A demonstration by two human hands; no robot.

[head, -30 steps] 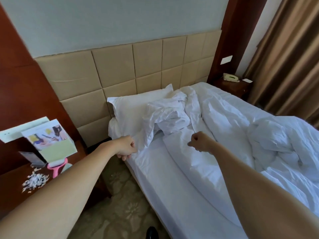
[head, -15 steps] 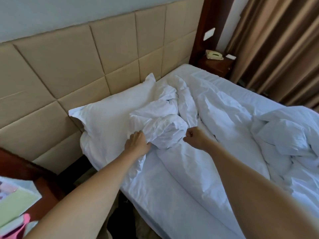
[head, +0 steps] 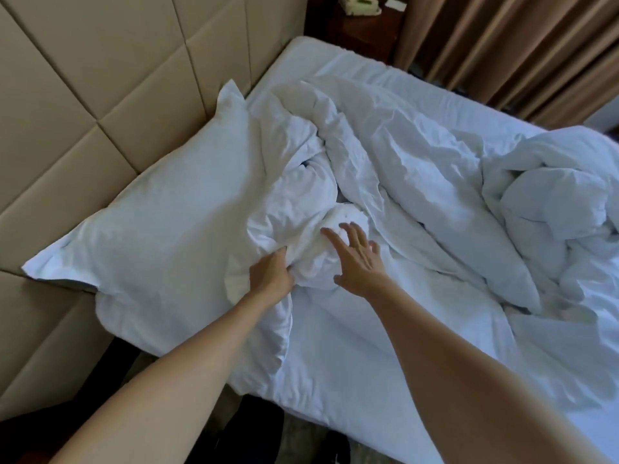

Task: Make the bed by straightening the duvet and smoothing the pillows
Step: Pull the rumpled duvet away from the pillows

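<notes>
A white pillow (head: 160, 226) lies at the head of the bed against the padded headboard. The white duvet (head: 418, 182) is crumpled in folds across the mattress, with a bunched wad of it (head: 301, 209) lying over the pillow's right end. My left hand (head: 272, 275) is closed on the lower edge of that wad, fingers dug into the cloth. My right hand (head: 356, 257) hovers just right of it with fingers spread, over the same wad, holding nothing. A second heap of duvet (head: 556, 202) sits at the far right.
The beige padded headboard (head: 100, 78) runs along the left. A dark bedside table with a telephone (head: 360, 5) stands beyond the bed's far corner, next to brown curtains (head: 502, 45). Bare white sheet (head: 351, 363) covers the near side of the mattress. Dark floor shows below the bed edge.
The view has moved closer and over the bed. My left hand went from the mattress edge to gripping the bunched duvet. My right hand has opened from a fist to spread fingers.
</notes>
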